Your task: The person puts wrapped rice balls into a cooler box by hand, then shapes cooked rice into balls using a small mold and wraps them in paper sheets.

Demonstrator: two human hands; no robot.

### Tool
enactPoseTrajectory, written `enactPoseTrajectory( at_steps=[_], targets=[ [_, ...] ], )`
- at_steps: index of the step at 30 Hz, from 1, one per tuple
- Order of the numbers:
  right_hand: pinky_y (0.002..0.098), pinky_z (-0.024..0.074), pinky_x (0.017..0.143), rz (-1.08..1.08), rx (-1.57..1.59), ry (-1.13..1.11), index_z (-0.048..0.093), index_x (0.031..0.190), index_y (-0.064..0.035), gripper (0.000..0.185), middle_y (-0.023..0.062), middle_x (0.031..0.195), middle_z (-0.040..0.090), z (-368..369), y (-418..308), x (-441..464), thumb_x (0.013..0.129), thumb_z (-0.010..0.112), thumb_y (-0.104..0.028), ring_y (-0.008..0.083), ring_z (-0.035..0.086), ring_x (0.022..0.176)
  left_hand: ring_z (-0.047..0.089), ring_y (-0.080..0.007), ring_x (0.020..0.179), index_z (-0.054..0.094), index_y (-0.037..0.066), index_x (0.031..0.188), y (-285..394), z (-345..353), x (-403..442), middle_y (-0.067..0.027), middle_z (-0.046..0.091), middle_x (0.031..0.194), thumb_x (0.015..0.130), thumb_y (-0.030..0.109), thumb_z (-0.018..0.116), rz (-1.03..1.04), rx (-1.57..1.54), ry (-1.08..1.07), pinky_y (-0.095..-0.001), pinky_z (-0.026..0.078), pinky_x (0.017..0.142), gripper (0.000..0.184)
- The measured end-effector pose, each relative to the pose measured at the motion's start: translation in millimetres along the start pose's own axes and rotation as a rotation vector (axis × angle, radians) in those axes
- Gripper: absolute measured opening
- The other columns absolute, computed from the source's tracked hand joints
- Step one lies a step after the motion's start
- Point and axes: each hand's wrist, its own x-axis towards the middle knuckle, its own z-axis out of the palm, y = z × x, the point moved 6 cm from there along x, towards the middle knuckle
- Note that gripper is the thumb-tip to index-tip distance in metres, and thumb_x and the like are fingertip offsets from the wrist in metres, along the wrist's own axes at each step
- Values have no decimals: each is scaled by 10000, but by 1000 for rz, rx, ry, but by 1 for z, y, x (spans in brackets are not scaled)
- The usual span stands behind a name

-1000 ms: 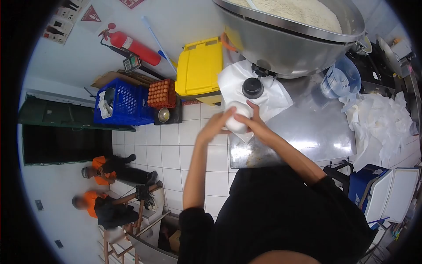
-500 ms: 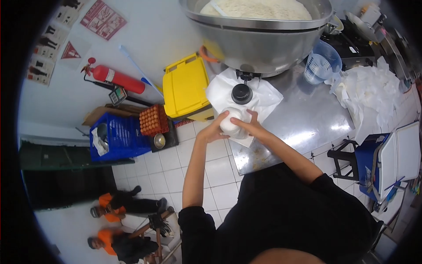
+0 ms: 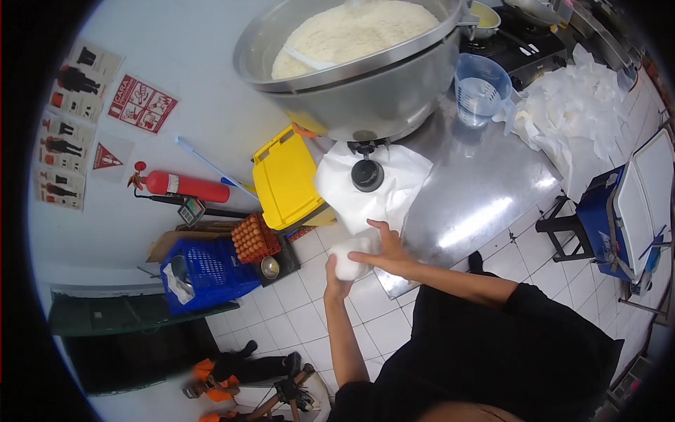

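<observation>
Between my two hands is a smooth white rounded bundle (image 3: 346, 259), slightly blurred; what is inside it cannot be seen. My left hand (image 3: 337, 283) is wrapped around its lower left side. From the right, my right hand (image 3: 391, 257) grips it with the thumb across the top and the index finger raised. Just beyond my hands, a white paper sheet (image 3: 337, 184) lies over the steel table edge, beneath a black round cap (image 3: 367, 175). Above that stands a big metal bowl (image 3: 365, 105) filled with a white, crumbly-looking mass (image 3: 358, 32) with a pale tool in it.
The steel table (image 3: 471, 190) carries a blue-tinted jug (image 3: 482, 88) and crumpled white paper (image 3: 573, 116). To the left stand a yellow bin (image 3: 285, 179), egg trays (image 3: 254, 239), a blue crate (image 3: 207, 274) and a wall-mounted fire extinguisher (image 3: 186, 186). People in orange (image 3: 214, 380) are at lower left.
Both hands have drawn the white bundle back from the paper sheet, toward my body and over the floor. The camera view has shifted and turned.
</observation>
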Motion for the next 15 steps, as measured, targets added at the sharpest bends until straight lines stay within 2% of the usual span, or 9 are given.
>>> enactPoseTrajectory(
  at_steps=[1, 2, 5, 6, 9, 12, 13, 15],
  targets=[
    [499, 331, 1100, -28, 9, 5, 227, 1525, -67, 1083, 317, 1362, 386, -4, 0, -5, 766, 759, -627, 425, 382, 1305, 491, -335, 1319, 397, 71, 1467, -3, 1, -9, -162, 495, 1433, 869, 721, 494, 31, -46, 51, -513, 417, 1086, 888],
    [471, 416, 1025, -45, 21, 68, 272, 1495, -60, 961, 279, 1340, 425, -13, 1, -9, 819, 757, -541, 369, 467, 1238, 499, -342, 1308, 432, 79, 1441, -5, 3, -16, -159, 503, 1425, 830, 753, 511, 65, -86, 93, -517, 419, 1083, 913],
    [404, 500, 897, 1, 377, 38, 321, 1454, -53, 847, 220, 1303, 485, -53, 12, -29, 848, 772, -435, 278, 553, 1115, 494, -354, 1316, 438, 89, 1436, 1, 38, -38, -156, 505, 1426, 818, 762, 514, 148, -125, 80, -532, 427, 1072, 916],
    [325, 525, 789, 2, 352, 148, 456, 1345, -34, 672, 145, 1152, 588, -74, 22, -37, 853, 788, -351, 179, 600, 924, 477, -364, 1335, 431, 111, 1446, -4, 47, -37, -149, 491, 1446, 799, 784, 509, 163, -122, 43, -550, 437, 1057, 937],
    [328, 538, 741, 22, 679, 92, 581, 1208, 8, 540, 151, 990, 653, -127, 83, -44, 836, 800, -317, 193, 640, 852, 460, -379, 1349, 413, 127, 1467, -18, 135, -38, -135, 472, 1470, 783, 807, 502, 132, -253, -113, -579, 436, 1045, 968],
    [321, 531, 733, -17, 600, 298, 650, 1053, 27, 452, 142, 918, 684, -223, 112, -106, 834, 801, -339, 181, 644, 832, 450, -396, 1353, 390, 138, 1486, -69, 236, -23, -133, 450, 1489, 772, 824, 499, 45, -272, -240, -629, 419, 1039, 996],
    [327, 524, 731, -46, 462, 423, 655, 1035, 16, 431, 141, 952, 688, -261, 122, -134, 861, 771, -362, 188, 647, 845, 449, -399, 1353, 385, 137, 1489, -92, 273, -21, -137, 447, 1490, 773, 825, 498, 2, -273, -295, -638, 417, 1036, 999],
    [341, 525, 740, -38, 548, 550, 642, 1053, 5, 430, 133, 947, 688, -318, 177, -173, 881, 744, -376, 195, 646, 841, 456, -398, 1344, 385, 135, 1485, -140, 347, -14, -149, 443, 1488, 788, 810, 494, -69, -217, -342, -630, 431, 1027, 976]
  ],
)
